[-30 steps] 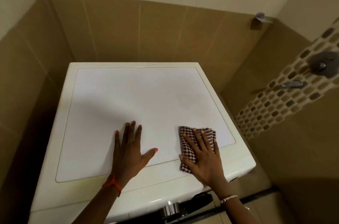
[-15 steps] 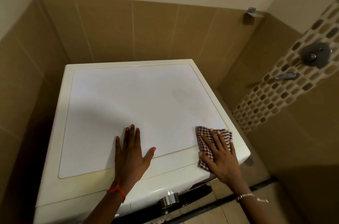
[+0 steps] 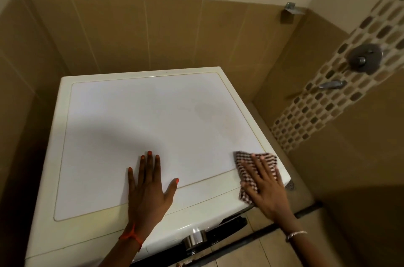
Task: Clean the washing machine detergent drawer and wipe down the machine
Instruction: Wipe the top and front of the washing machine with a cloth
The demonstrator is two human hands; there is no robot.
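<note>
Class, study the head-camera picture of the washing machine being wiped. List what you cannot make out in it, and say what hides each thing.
1. Detergent drawer: not visible; the machine is seen from above, its front cut off by the bottom edge.
2. Control panel: only a dark strip and a knob; markings too small.
3. Part of the cloth: covered by the right hand.
4. Surface under the left hand: covered.
5. Faint mark on top: stain or shadow, unclear.

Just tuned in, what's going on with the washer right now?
A person is wiping the top of the white washing machine. The right hand presses a checkered cloth flat at the front right corner of the lid, right by the edge. The left hand lies flat and open near the front middle, bracing. A faint smudge shows on the right part of the lid. The detergent drawer cannot be seen from here.
</note>
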